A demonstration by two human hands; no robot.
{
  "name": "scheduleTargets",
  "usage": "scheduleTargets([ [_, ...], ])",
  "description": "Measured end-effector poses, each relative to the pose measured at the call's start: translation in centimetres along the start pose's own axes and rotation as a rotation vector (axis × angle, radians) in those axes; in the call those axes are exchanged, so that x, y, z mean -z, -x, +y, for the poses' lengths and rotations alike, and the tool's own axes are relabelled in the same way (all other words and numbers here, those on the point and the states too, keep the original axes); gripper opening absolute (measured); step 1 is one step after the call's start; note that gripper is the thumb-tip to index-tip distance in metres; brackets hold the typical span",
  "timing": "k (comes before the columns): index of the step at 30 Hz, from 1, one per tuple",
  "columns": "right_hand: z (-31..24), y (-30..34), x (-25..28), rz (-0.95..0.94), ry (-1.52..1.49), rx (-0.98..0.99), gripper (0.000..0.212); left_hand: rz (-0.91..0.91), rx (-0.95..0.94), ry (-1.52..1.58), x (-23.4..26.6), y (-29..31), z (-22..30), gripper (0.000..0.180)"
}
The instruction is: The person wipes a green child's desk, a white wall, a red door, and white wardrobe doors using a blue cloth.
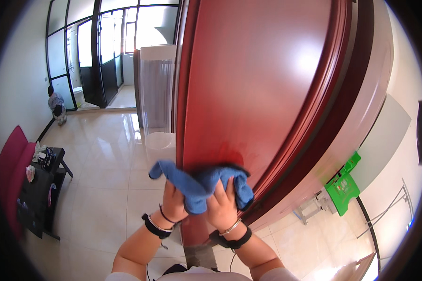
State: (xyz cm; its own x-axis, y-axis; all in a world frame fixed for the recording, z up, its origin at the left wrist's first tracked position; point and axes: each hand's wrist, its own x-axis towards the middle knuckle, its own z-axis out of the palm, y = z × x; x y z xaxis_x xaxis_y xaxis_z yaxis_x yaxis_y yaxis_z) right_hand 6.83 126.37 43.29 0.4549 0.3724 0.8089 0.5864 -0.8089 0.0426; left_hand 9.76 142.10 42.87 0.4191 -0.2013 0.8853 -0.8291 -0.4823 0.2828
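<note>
A blue cloth (185, 183) is bunched between my two hands, low in front of a glossy dark red wooden door (253, 84). My left hand (175, 204) is closed on the cloth's left part, with most of its fingers hidden behind the folds. On the right part, my right hand (221, 207) holds the cloth with bent fingers, near the door's lower surface. One end of the cloth sticks out to the left past the door's edge. Whether the cloth touches the door along its whole upper side, I cannot tell.
At left stand a black low table (42, 187) with small items and a magenta sofa (16, 159). A whitish round container (160, 141) is beyond the door edge. To the right are a green seat (343, 189) and a metal folding rack (391, 206). Black-framed glass partitions (98, 61) stand behind.
</note>
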Motion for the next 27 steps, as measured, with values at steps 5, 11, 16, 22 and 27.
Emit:
scheduleTargets([
  [5, -0.9, 4.4, -2.4, -0.085, -0.029, -0.077, 0.044, -0.055, 0.027, -0.008, -0.9, 4.3, -0.3, 0.038],
  [11, -2.3, -5.1, 2.0, 0.119, -0.11, -0.068, 0.051, -0.024, -0.179, 0.158, 2.3, -6.8, 0.1, 0.038],
  [16, -4.4, -6.6, 1.3, 0.25, -0.023, -0.134, 0.042, -0.197, -0.141, 0.546, 2.1, -6.8, -0.8, 0.049],
  [22, -8.8, 5.7, -5.3, 0.299, -0.167, -0.654, 0.037, -0.393, -0.225, 0.643, -2.6, 5.9, -4.1, 0.054],
  [27, -9.8, 6.2, -6.7, 0.424, -0.085, -0.798, 0.038, -0.536, -0.282, 0.676, -1.3, 4.1, -5.4, 0.058],
])
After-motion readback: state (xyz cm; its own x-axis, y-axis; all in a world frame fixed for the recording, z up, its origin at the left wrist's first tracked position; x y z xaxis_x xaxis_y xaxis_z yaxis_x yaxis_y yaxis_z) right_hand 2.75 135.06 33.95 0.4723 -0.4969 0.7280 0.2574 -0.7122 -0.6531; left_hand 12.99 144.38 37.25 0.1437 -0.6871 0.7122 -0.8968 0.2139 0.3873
